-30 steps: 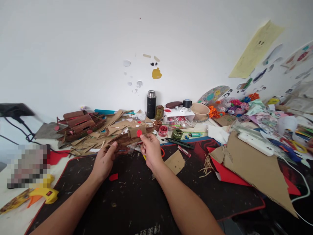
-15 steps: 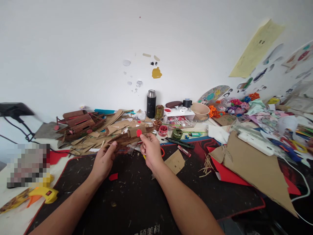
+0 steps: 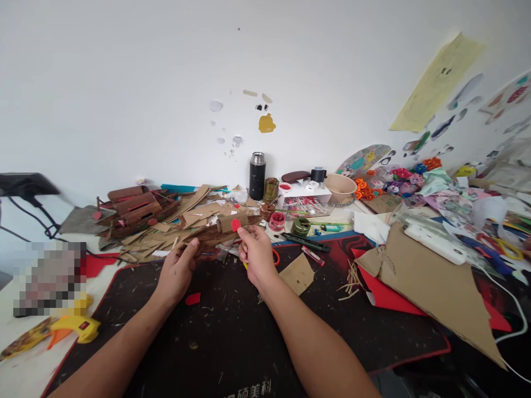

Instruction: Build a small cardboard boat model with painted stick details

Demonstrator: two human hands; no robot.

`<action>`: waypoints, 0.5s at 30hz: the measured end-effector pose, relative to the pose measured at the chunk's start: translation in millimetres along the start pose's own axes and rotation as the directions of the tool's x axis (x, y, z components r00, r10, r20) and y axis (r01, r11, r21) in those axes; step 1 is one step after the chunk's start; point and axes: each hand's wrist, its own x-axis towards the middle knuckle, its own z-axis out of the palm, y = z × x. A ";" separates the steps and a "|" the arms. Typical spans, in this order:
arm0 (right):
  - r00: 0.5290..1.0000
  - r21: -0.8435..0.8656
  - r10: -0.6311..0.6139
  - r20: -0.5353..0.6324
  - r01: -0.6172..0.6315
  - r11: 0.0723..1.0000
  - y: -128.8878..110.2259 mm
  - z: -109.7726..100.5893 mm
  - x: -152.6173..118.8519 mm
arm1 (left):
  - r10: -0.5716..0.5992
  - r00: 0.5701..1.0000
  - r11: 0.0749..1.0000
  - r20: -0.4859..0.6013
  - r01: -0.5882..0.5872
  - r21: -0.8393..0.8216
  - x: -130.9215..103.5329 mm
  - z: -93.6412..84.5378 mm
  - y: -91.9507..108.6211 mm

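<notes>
A small brown boat model (image 3: 213, 239) with a cardboard cover hangs above the dark mat. My left hand (image 3: 177, 272) is closed on its left end, thumb on top. Between the thumb and fingers of my right hand (image 3: 256, 254) is a small red striped piece (image 3: 236, 224), held against the right side of the cardboard cover. Red-handled scissors (image 3: 275, 257) lie partly hidden behind my right hand. On the mat (image 3: 232, 337), a red scrap (image 3: 193, 299) lies near my left wrist, and a cardboard piece (image 3: 297, 275) lies right of my right wrist.
A larger boat model (image 3: 139, 213) and cardboard scraps (image 3: 199, 213) lie at the back left. Behind stands a black thermos (image 3: 258, 178), with paint jars (image 3: 300, 226) to its right. A yellow glue gun (image 3: 78, 326) is at left, a big cardboard sheet (image 3: 435, 287) at right.
</notes>
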 end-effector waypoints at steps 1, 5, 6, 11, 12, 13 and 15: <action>1.000 -0.003 0.001 0.003 -0.001 1.000 -0.3 0.1 -0.3 | 0.003 1.000 1.000 0.004 -0.003 -0.007 0.2 0.3 0.8; 1.000 -0.016 -0.006 0.018 0.007 1.000 -2.1 0.2 -1.7 | -0.005 1.000 1.000 -0.010 0.005 -0.018 2.7 -0.3 6.8; 1.000 -0.018 -0.008 0.022 0.008 1.000 -2.5 0.2 -2.0 | -0.015 1.000 1.000 -0.011 0.015 -0.016 4.1 -1.3 8.9; 0.999 -0.015 -0.010 0.037 0.010 1.000 -2.6 0.2 -1.7 | -0.065 0.998 0.998 -0.007 0.065 -0.005 18.1 -15.6 19.4; 0.999 -0.013 -0.013 0.034 0.014 1.000 -2.3 0.2 -1.4 | -0.064 0.998 0.998 -0.009 0.064 -0.008 21.8 -20.4 20.7; 0.999 -0.010 -0.018 0.028 0.019 1.000 -2.1 0.1 -1.2 | -0.065 0.998 0.998 -0.011 0.065 -0.014 25.5 -25.6 21.6; 1.000 -0.007 -0.022 0.016 0.023 1.000 -1.8 0.0 -0.9 | -0.071 0.997 0.997 -0.036 0.071 -0.015 32.1 -36.4 21.6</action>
